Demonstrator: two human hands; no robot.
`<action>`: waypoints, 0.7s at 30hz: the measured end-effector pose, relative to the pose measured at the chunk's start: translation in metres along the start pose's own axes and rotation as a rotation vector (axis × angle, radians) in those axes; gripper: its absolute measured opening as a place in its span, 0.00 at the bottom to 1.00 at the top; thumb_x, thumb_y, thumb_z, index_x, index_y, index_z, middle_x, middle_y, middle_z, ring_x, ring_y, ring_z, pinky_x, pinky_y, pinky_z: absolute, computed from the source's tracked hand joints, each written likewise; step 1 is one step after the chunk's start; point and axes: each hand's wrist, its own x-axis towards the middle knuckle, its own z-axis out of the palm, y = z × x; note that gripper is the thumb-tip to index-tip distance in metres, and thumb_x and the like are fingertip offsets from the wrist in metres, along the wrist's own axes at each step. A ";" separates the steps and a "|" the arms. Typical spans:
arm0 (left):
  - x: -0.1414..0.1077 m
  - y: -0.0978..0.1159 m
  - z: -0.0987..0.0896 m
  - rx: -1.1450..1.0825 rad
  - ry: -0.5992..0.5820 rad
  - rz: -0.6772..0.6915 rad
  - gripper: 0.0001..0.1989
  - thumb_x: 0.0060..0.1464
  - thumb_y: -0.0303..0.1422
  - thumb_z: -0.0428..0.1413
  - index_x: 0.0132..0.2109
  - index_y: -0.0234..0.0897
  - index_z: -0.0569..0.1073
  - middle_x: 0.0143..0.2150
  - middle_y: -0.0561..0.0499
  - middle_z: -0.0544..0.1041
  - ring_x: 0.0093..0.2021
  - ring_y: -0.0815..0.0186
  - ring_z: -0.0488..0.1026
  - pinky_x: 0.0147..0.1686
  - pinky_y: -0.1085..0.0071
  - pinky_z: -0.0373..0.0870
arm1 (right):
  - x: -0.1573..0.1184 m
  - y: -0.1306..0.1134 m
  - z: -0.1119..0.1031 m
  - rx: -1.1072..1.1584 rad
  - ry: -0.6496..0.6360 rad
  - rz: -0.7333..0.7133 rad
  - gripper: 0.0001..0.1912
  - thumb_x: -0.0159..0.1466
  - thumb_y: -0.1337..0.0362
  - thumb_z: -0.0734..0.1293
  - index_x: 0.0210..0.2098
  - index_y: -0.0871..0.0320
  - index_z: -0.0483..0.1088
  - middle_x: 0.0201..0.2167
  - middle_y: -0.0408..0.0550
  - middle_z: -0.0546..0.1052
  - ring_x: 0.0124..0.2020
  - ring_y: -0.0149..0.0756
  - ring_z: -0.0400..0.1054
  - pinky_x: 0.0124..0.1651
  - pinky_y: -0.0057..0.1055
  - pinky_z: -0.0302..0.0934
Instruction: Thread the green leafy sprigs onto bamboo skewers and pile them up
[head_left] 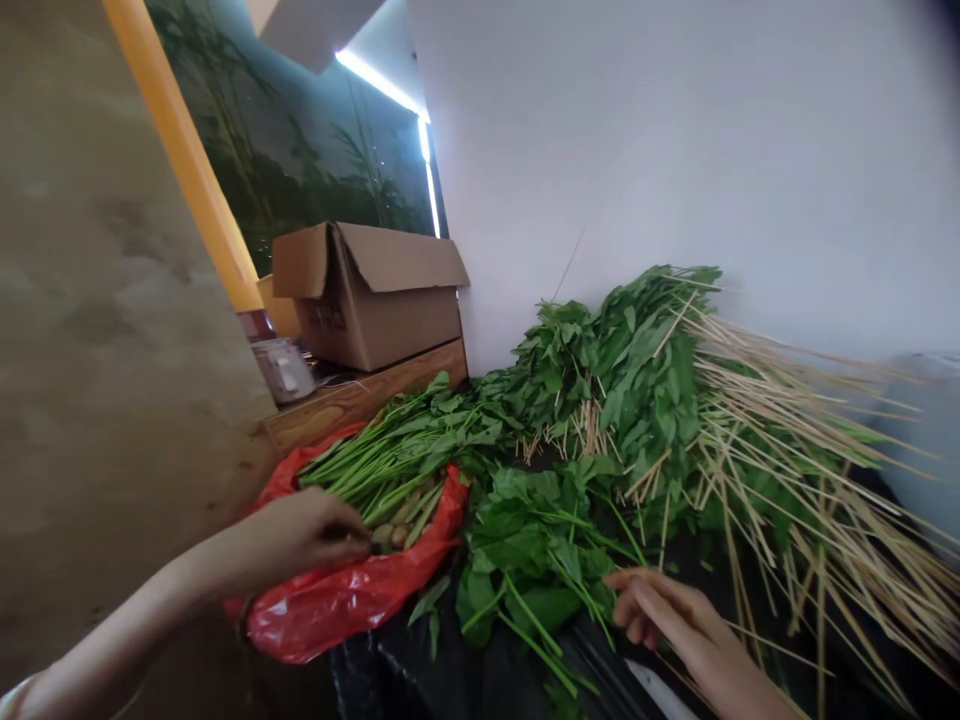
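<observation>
My left hand [326, 530] reaches over the near rim of an open red plastic bag [352, 605]. Its fingers bend down beside the stem ends of long leafy green stalks [375, 455] lying in the bag; their tips are partly hidden, so their grip is unclear. At the right edge of a loose heap of green leaves [525, 545] is my right hand [656, 610], fingers curled in and pressed together, the foremost one pointing at the leaves. Whatever it may hold is too small or hidden to make out.
Leafy greens threaded on thin wooden skewers [652, 370] are piled against the white wall [675, 150], bare stick ends [810, 450] jutting right. Black plastic [420, 660] lies beneath. An open cardboard box [390, 310] stands on a wooden ledge [360, 400], near a whitish container [285, 370].
</observation>
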 end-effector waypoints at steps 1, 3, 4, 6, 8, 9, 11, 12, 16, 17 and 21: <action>0.004 -0.011 0.005 0.111 0.069 -0.075 0.11 0.52 0.41 0.55 0.33 0.44 0.80 0.31 0.51 0.80 0.31 0.60 0.76 0.32 0.70 0.69 | -0.001 0.001 0.000 -0.005 0.000 0.010 0.24 0.62 0.42 0.61 0.42 0.54 0.74 0.32 0.50 0.76 0.33 0.41 0.69 0.37 0.36 0.63; 0.012 -0.029 0.017 0.342 0.222 -0.247 0.14 0.55 0.39 0.52 0.41 0.39 0.79 0.39 0.42 0.80 0.39 0.51 0.77 0.35 0.63 0.69 | -0.002 0.004 0.000 -0.011 -0.002 0.021 0.24 0.61 0.41 0.61 0.41 0.54 0.74 0.31 0.50 0.76 0.33 0.41 0.69 0.37 0.36 0.63; 0.016 -0.035 0.022 0.416 0.244 -0.293 0.15 0.56 0.38 0.51 0.43 0.37 0.78 0.41 0.39 0.79 0.42 0.47 0.76 0.36 0.61 0.69 | -0.002 0.005 -0.001 -0.009 -0.008 0.022 0.24 0.62 0.41 0.61 0.41 0.54 0.74 0.31 0.50 0.76 0.32 0.41 0.69 0.36 0.36 0.63; 0.021 -0.041 0.031 0.484 0.202 -0.309 0.15 0.57 0.36 0.49 0.43 0.34 0.77 0.41 0.35 0.78 0.42 0.44 0.76 0.35 0.59 0.70 | 0.000 0.007 -0.002 -0.003 -0.024 0.022 0.24 0.63 0.42 0.60 0.41 0.54 0.74 0.30 0.49 0.75 0.31 0.39 0.68 0.35 0.35 0.62; 0.024 -0.040 0.034 0.519 0.160 -0.287 0.15 0.58 0.34 0.46 0.40 0.33 0.76 0.39 0.34 0.78 0.40 0.45 0.76 0.33 0.59 0.70 | 0.002 0.007 -0.002 -0.004 -0.053 0.025 0.23 0.64 0.43 0.60 0.42 0.54 0.74 0.30 0.48 0.75 0.30 0.37 0.67 0.34 0.34 0.61; 0.025 -0.037 0.033 0.548 0.168 -0.285 0.15 0.58 0.33 0.45 0.38 0.33 0.76 0.38 0.34 0.78 0.39 0.45 0.77 0.33 0.59 0.70 | 0.003 0.006 -0.002 -0.007 -0.065 0.028 0.23 0.64 0.43 0.59 0.42 0.55 0.74 0.29 0.47 0.74 0.29 0.36 0.67 0.34 0.33 0.61; 0.028 -0.029 0.026 0.578 0.199 -0.289 0.16 0.59 0.33 0.44 0.38 0.34 0.75 0.38 0.35 0.78 0.38 0.46 0.77 0.33 0.60 0.69 | 0.004 0.004 -0.002 -0.011 -0.076 0.024 0.24 0.65 0.43 0.59 0.43 0.55 0.74 0.29 0.47 0.74 0.28 0.35 0.66 0.33 0.33 0.60; 0.029 -0.025 0.023 0.559 0.219 -0.289 0.15 0.59 0.34 0.44 0.39 0.35 0.75 0.38 0.37 0.78 0.39 0.48 0.77 0.33 0.61 0.69 | 0.005 0.003 -0.002 -0.010 -0.076 0.021 0.24 0.65 0.43 0.58 0.43 0.56 0.73 0.29 0.46 0.74 0.28 0.35 0.66 0.32 0.33 0.59; 0.038 -0.011 0.018 0.420 0.298 -0.294 0.17 0.61 0.38 0.42 0.45 0.38 0.72 0.40 0.42 0.78 0.41 0.51 0.77 0.36 0.62 0.69 | 0.005 0.001 -0.002 -0.009 -0.085 0.021 0.27 0.64 0.41 0.58 0.42 0.57 0.73 0.27 0.47 0.74 0.27 0.35 0.67 0.31 0.33 0.58; 0.040 -0.010 0.021 0.420 0.300 -0.283 0.16 0.61 0.38 0.43 0.45 0.38 0.72 0.41 0.41 0.78 0.42 0.50 0.76 0.36 0.62 0.69 | 0.005 0.000 -0.002 -0.006 -0.090 0.021 0.27 0.64 0.41 0.58 0.41 0.57 0.73 0.27 0.47 0.74 0.26 0.35 0.67 0.30 0.33 0.57; 0.042 -0.016 0.033 0.505 0.234 -0.232 0.13 0.57 0.35 0.48 0.42 0.36 0.74 0.43 0.38 0.77 0.44 0.47 0.75 0.34 0.62 0.69 | 0.002 -0.005 -0.001 0.015 -0.078 -0.009 0.25 0.65 0.43 0.58 0.40 0.57 0.73 0.27 0.46 0.74 0.26 0.33 0.66 0.30 0.31 0.57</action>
